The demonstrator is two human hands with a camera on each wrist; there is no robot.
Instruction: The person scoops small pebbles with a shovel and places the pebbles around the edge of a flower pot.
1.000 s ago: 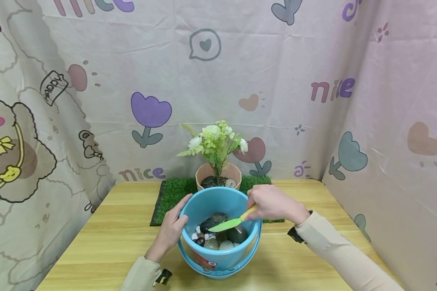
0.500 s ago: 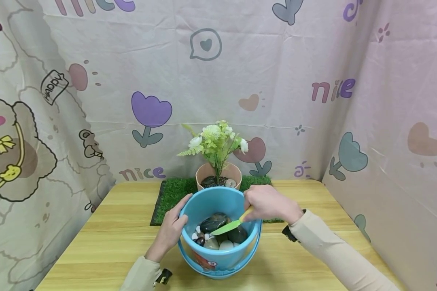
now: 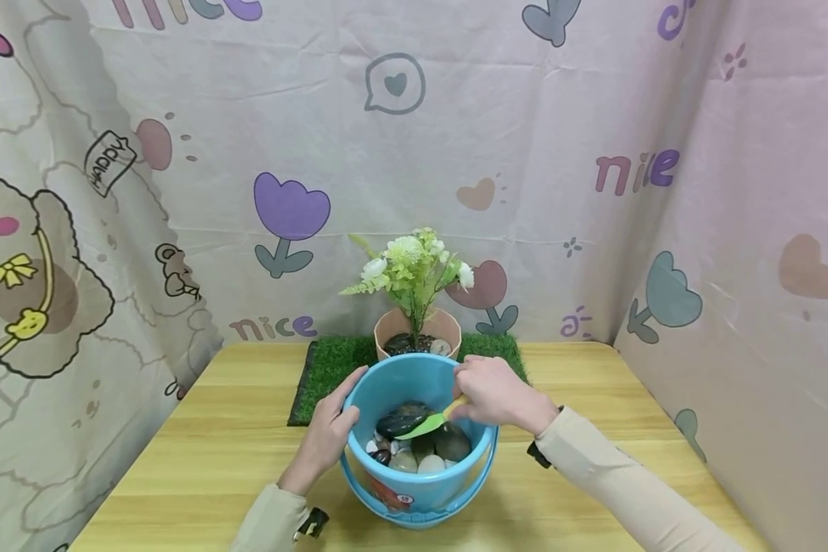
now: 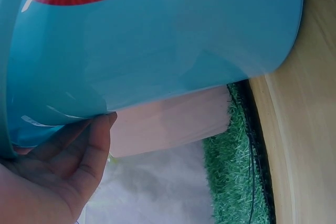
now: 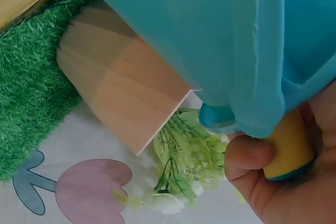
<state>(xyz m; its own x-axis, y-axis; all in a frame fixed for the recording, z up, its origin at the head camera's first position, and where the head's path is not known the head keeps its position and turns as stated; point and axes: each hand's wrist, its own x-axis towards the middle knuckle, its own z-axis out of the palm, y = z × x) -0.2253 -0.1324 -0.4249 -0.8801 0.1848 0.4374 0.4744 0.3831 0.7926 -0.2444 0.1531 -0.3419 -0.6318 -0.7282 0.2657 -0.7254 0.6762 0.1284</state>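
A light-blue bucket (image 3: 428, 494) stands on the table with stones inside. My left hand (image 3: 327, 437) grips its left rim, thumb on the near side and fingers along the outer wall. My right hand (image 3: 497, 391) is curled round the yellow handle (image 5: 289, 145) of a small green-bladed trowel (image 3: 422, 426). Its blade reaches down into the bucket, against the large dark stone (image 3: 402, 420). A second dark stone (image 3: 451, 442), pale stones (image 3: 431, 464) and small white pebbles lie around it. In the right wrist view the bucket wall hides the blade.
Behind the bucket, a pink pot (image 3: 384, 333) with white and green flowers (image 3: 407, 257) stands on a green turf mat (image 3: 334, 360). The wooden table (image 3: 221, 429) extends to both sides. Printed cloth (image 3: 414, 153) hangs behind and at the sides.
My right hand has moved left with the trowel, and its blade has shifted toward the large dark stone. My left hand keeps its hold on the rim. The head view has turned slightly.
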